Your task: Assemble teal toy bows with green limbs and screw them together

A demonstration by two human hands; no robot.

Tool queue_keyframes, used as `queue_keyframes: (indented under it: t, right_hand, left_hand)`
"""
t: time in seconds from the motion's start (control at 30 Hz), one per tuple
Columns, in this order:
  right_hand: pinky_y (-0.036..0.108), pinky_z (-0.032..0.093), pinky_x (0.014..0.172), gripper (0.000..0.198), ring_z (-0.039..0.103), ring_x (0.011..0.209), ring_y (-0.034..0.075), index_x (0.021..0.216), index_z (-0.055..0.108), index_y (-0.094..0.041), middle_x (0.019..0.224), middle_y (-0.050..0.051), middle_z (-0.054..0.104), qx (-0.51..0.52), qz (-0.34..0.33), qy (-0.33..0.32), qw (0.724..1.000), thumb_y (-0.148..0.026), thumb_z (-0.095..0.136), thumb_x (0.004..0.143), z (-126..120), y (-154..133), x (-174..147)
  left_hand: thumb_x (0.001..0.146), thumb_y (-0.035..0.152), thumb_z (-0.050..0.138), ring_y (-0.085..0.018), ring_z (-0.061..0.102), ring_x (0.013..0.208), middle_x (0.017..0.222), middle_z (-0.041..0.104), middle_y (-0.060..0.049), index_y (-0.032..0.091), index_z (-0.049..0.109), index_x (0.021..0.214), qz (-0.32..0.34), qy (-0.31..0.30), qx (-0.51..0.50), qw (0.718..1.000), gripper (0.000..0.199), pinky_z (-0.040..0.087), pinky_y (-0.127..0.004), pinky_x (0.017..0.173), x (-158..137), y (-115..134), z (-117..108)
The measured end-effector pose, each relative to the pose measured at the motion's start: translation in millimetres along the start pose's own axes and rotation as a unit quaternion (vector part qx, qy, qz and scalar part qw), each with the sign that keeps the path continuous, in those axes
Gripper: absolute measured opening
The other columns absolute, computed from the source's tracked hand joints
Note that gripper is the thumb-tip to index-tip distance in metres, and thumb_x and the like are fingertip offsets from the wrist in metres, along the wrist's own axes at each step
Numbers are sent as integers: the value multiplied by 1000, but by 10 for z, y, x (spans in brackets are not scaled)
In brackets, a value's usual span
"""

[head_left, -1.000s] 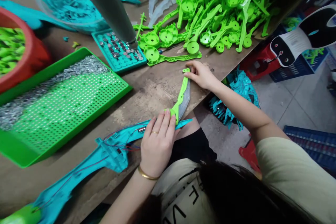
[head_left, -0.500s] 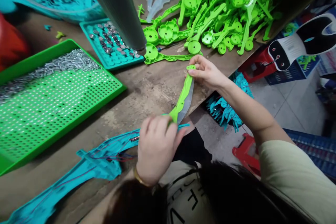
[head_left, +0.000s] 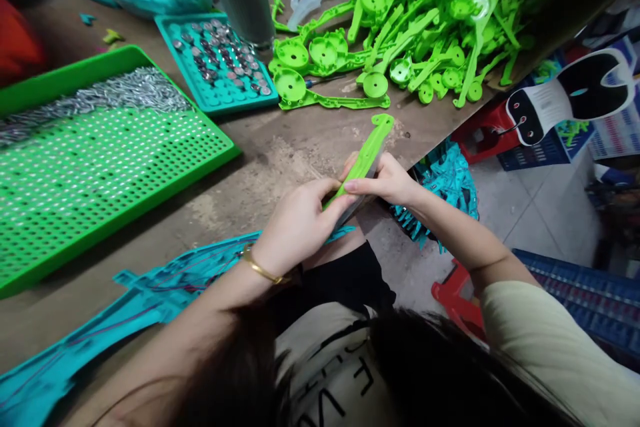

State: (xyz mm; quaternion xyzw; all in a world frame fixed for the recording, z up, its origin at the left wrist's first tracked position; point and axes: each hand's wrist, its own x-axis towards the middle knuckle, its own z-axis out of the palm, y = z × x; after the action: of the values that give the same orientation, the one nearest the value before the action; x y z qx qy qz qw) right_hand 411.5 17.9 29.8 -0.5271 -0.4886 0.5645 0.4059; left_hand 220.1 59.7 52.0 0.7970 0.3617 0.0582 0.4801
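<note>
Between my left fingers (head_left: 337, 208) and right fingers (head_left: 364, 185) I pinch the green part (head_left: 369, 152) and clear strip (head_left: 349, 213), likely mating them, which seems to want even pressure next.

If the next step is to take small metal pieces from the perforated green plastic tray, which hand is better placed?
Probably the left hand: it is nearer the tray; the right hand is farther away. Both now hold the slender green plastic part.

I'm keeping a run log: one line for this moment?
left hand: holds long green plastic piece | right hand: holds same piece | nearby: long blue plastic part
</note>
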Motion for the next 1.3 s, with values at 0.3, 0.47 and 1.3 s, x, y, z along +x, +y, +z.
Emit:
queue_keyframes:
  t: [0.3,0.47,1.3]
  right_hand:
    - [25,50,69,42,60,75,12,91,64,-17,81,-2,64,43,4,-1,999,-38,84,62,154,203,-107]
    - [27,50,75,31,59,77,12,83,64,-18,79,-2,62,16,-70,20,997,-37,81,67,194,214,-160]
    - [32,53,77,35,66,85,19,96,67,-14,90,3,71,-40,77,66,994,-29,77,66,757,130,-438]
  left_hand:
    - [87,45,47,-18,60,70,78,70,-4,18,72,97,16,-16,62,998,38,41,-28,67,-110,-26,-34]
    - [85,46,50,-24,64,85,92,71,-9,17,67,103,23,-38,122,992,38,45,-32,75,-161,-14,-96]
    - [70,59,68,-18,61,68,84,73,-2,19,72,92,-116,-127,48,984,46,47,-27,58,-157,-40,-461]
